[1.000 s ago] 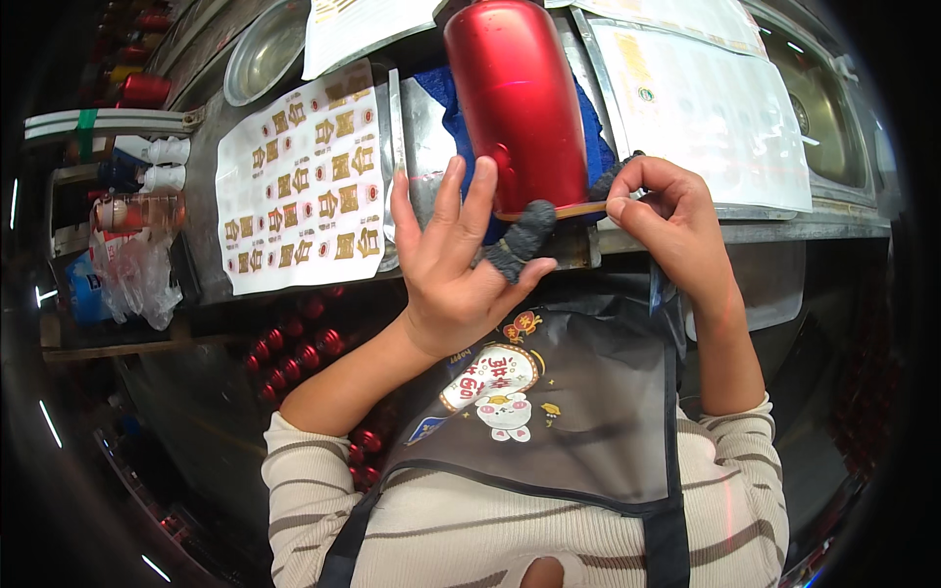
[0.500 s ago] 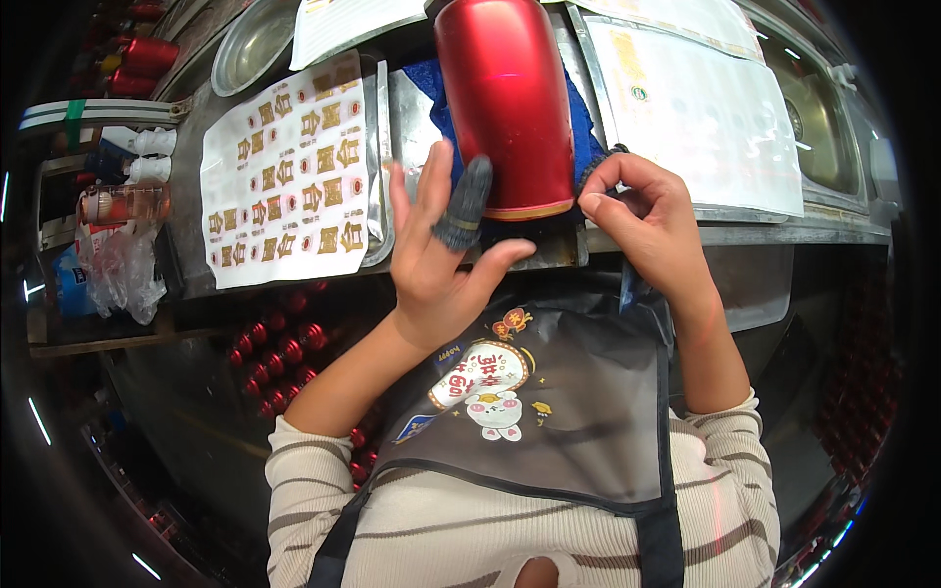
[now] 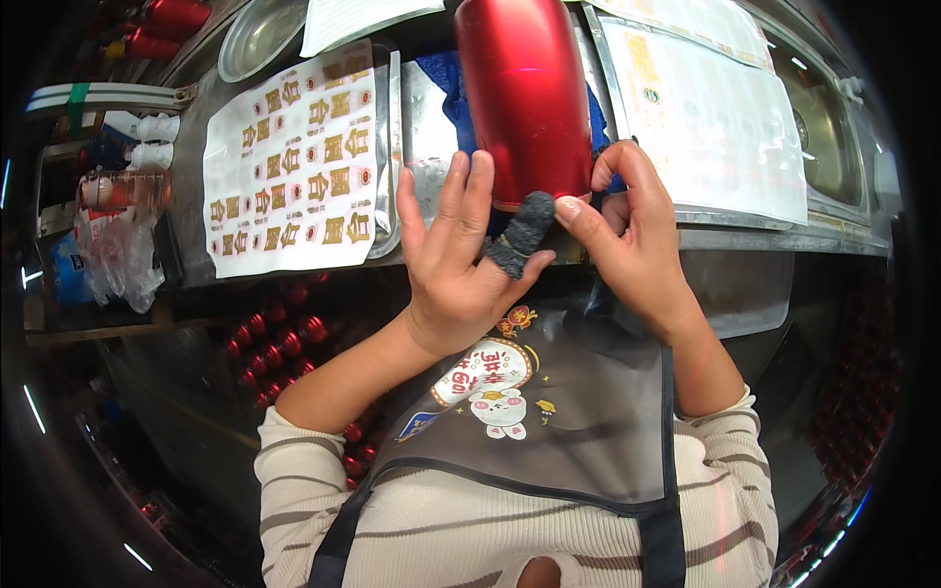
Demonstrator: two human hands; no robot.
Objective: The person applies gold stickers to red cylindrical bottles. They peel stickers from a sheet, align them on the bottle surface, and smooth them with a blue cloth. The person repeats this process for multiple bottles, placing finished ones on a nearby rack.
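Note:
A large glossy red metal bottle (image 3: 524, 108) lies on a blue cloth (image 3: 446, 86) at the bench, its near end toward me. My left hand (image 3: 451, 245) is open, palm tipped up, below and left of that end. Its index finger wears a dark grey fabric finger cover (image 3: 521, 235), which reaches the bottle's near rim. At the right of the same rim, my right hand (image 3: 632, 230) is closed, thumb and curled fingers drawn together. The thumb tip comes close to the finger cover; whatever the fingers pinch, if anything, is hidden.
A white sheet of gold and red decals (image 3: 294, 167) lies on a metal tray at left. Pale sheets (image 3: 701, 127) cover the bench at right, beside a steel basin (image 3: 833, 127). A metal bowl (image 3: 260, 39) stands far left. Several red bottles (image 3: 279, 343) are under the bench.
My left hand has moved right, bringing its covered index finger to the bottle's near rim. The right thumb has shifted left toward it. The bottle appears slightly farther right in view.

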